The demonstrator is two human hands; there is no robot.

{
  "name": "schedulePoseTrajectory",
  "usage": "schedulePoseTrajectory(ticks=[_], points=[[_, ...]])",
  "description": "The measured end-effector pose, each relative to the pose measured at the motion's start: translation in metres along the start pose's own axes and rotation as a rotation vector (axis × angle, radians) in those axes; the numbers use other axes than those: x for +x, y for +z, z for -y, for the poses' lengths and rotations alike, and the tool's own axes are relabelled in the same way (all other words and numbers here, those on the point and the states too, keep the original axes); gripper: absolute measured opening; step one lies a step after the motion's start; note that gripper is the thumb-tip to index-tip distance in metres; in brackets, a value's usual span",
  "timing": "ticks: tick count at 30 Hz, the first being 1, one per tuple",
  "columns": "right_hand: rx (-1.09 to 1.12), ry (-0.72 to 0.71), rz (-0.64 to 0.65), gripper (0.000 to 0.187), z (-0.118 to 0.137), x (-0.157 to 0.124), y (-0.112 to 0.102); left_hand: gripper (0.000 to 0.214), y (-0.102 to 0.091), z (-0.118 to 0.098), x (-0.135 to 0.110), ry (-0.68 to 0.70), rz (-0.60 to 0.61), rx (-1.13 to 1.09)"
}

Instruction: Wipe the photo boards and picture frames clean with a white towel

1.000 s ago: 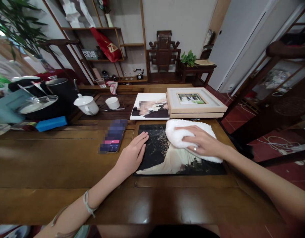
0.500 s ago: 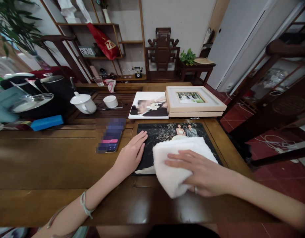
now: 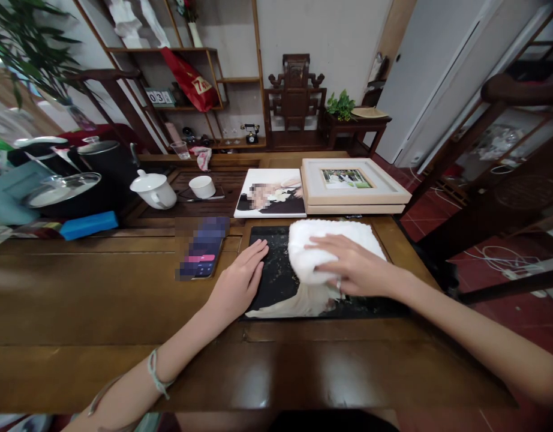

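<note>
A dark photo panel (image 3: 276, 270) lies flat on the wooden table in front of me, with a pale dress trailing across its lower part. My left hand (image 3: 243, 276) rests on its left edge, fingers stretched out and holding nothing. Over the panel's upper right part is a folded white towel (image 3: 303, 246), which hides the printed figures. My right hand (image 3: 348, 264) lies on top of this towel with its fingers bent over it, gripping it; a ring shows on one finger.
Behind the panel lie a white-edged photo print (image 3: 270, 192) and stacked wooden frames (image 3: 355, 186). A phone (image 3: 204, 249) is left of my left hand. Farther left are a lidded white cup (image 3: 154, 191), a small white bowl (image 3: 201, 186), a blue block (image 3: 88, 225) and a glass-lidded pot (image 3: 65, 192).
My right hand and the towel have moved away from me, up the panel. The lower dress is uncovered and the figures are covered. My left hand stays in place.
</note>
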State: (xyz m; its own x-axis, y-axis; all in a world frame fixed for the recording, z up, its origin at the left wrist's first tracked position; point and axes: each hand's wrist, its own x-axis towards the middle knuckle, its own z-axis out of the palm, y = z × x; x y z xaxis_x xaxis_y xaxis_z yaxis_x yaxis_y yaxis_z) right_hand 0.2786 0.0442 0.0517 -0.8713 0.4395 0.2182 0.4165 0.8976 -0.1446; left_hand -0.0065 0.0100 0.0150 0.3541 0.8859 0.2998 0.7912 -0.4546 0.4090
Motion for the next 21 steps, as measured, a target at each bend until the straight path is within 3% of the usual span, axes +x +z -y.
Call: schedulePoseTrajectory(ticks=[4,7,9,16,18,21], points=[[0.074,-0.135,0.11,0.037,0.053,-0.012,0.002,0.042,0.001,0.001,0.0,0.011,-0.001,0.012],[0.093,-0.164,0.12,0.037,0.063,-0.015,0.002,0.042,0.001,0.002,0.0,0.011,0.0,0.006],[0.102,-0.14,0.106,0.036,0.05,-0.013,0.001,0.041,0.001,0.002,0.0,0.01,-0.006,-0.001],[0.002,0.083,-0.05,0.027,-0.028,0.017,0.003,0.041,-0.001,0.0,0.0,0.0,-0.006,0.009],[-0.02,0.11,-0.067,0.026,-0.032,0.025,0.005,0.041,-0.001,-0.001,0.0,-0.002,-0.006,0.01],[-0.033,0.058,-0.054,0.027,-0.013,0.028,0.007,0.041,-0.002,-0.001,0.0,-0.005,-0.003,0.01]])
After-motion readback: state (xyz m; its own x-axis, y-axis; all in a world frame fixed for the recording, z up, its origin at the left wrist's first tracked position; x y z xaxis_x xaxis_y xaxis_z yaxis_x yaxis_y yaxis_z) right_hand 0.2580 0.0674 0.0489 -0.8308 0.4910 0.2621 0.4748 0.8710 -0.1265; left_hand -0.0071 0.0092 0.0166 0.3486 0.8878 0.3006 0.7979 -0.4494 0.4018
